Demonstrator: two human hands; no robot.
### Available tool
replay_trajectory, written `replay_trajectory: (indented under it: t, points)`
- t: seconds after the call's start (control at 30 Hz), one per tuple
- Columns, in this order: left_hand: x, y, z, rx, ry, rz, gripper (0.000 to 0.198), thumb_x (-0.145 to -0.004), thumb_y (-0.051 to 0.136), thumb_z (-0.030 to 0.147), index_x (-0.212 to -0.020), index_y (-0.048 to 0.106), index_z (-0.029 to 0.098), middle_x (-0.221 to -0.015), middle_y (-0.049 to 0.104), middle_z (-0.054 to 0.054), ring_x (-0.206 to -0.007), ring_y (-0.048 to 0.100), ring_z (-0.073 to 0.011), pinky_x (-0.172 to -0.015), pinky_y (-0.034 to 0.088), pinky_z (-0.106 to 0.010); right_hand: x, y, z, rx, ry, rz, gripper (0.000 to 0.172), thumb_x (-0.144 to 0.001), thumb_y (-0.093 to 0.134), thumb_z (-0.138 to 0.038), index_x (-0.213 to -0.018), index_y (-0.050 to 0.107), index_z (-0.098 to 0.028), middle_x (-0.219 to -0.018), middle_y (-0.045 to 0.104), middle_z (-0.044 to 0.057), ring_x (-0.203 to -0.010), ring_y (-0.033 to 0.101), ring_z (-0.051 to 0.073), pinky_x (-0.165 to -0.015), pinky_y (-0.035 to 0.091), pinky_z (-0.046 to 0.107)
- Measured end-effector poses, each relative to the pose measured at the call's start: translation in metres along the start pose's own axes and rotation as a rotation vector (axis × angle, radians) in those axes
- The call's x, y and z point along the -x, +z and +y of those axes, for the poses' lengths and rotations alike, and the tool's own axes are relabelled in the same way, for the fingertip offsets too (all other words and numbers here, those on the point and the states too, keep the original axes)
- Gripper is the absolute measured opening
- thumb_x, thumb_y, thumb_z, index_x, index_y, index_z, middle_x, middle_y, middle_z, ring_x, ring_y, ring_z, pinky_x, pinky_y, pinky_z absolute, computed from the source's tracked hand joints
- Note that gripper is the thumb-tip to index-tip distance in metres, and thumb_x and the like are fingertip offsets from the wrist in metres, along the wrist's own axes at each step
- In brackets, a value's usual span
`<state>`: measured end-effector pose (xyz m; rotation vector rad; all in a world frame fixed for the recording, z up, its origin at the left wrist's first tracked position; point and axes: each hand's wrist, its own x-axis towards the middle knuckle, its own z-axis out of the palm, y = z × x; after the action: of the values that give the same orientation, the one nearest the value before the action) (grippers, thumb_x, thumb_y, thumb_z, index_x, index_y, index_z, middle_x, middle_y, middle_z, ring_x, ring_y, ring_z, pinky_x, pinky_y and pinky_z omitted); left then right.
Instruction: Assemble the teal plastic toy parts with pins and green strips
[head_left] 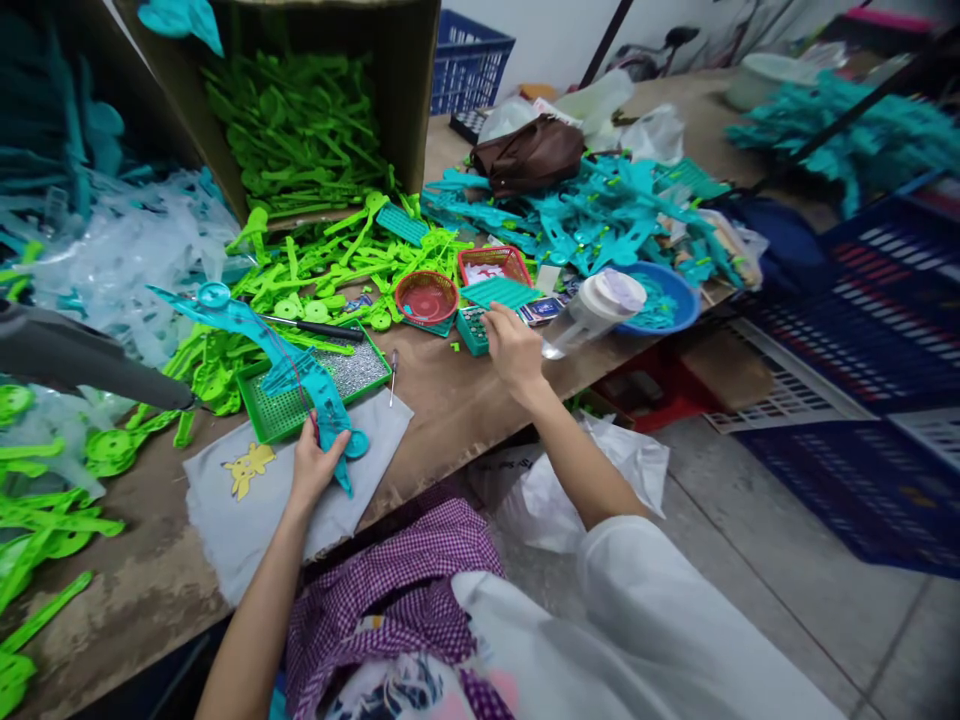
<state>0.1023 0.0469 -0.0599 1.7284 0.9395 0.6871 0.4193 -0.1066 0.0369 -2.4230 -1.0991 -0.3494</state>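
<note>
My left hand [315, 468] is closed around one end of a long turquoise plastic part [289, 360], with a thin red wire running along it. The part slants up and left over a green tray [259, 412] of small metal pieces. Out to the right, my right hand [514, 345] has its fingertips pinched together at a small teal box [472, 330] filled with small round pieces. Whatever those fingertips hold is too small to make out. A flat teal grid plate [501, 292] lies just behind the box. A grey cloth [300, 500] lies beneath my left hand.
A black-handled screwdriver [322, 328] lies across the tray; a smaller screwdriver [394, 378] lies beside it. A clear bottle [596, 312] stands right of my right hand. Green parts [307, 260] and a red round basket [427, 298] lie behind. A grey arm-like object [90, 360] juts in from the left.
</note>
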Motion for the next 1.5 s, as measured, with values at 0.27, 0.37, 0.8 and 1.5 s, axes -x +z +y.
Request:
replay_trajectory:
  t: [0.27, 0.37, 0.8, 1.5]
  points:
    - [0.000, 0.000, 0.003, 0.000, -0.004, 0.014, 0.056, -0.070, 0.072, 0.052, -0.111, 0.056, 0.017, -0.102, 0.069, -0.008, -0.094, 0.068, -0.0250, -0.088, 0.055, -0.039, -0.099, 0.042, -0.017, -0.204, -0.078, 0.111, 0.038, -0.100, 0.032, -0.026, -0.112, 0.066, -0.015, -0.135, 0.062, 0.015, -0.125, 0.059, 0.022, -0.104, 0.047, 0.039]
    - [0.001, -0.001, 0.004, -0.005, -0.009, 0.017, 0.056, -0.069, 0.073, 0.051, -0.111, 0.056, 0.017, -0.101, 0.070, -0.008, -0.092, 0.068, -0.0253, -0.086, 0.055, -0.039, -0.142, 0.059, -0.036, -0.218, -0.048, 0.036, 0.033, -0.098, 0.036, -0.023, -0.106, 0.068, -0.014, -0.138, 0.060, 0.016, -0.127, 0.057, 0.024, -0.105, 0.045, 0.040]
    - [-0.001, -0.001, -0.005, -0.004, -0.017, -0.015, 0.055, -0.072, 0.073, 0.051, -0.112, 0.055, 0.017, -0.100, 0.069, -0.007, -0.090, 0.068, -0.0243, -0.084, 0.056, -0.039, -0.054, 0.028, 0.048, -0.022, -0.041, -0.377, 0.021, -0.086, 0.055, -0.021, -0.094, 0.073, -0.013, -0.094, 0.074, 0.011, -0.087, 0.065, 0.021, -0.080, 0.046, 0.029]
    - [0.002, 0.003, -0.012, 0.009, 0.042, 0.008, 0.057, -0.073, 0.073, 0.047, -0.119, 0.054, 0.017, -0.112, 0.068, -0.010, -0.102, 0.067, -0.0270, -0.093, 0.053, -0.042, 0.005, 0.023, -0.054, -0.312, -0.287, -0.318, 0.019, -0.090, 0.059, -0.028, -0.091, 0.071, -0.015, -0.088, 0.071, 0.009, -0.082, 0.064, 0.019, -0.076, 0.047, 0.030]
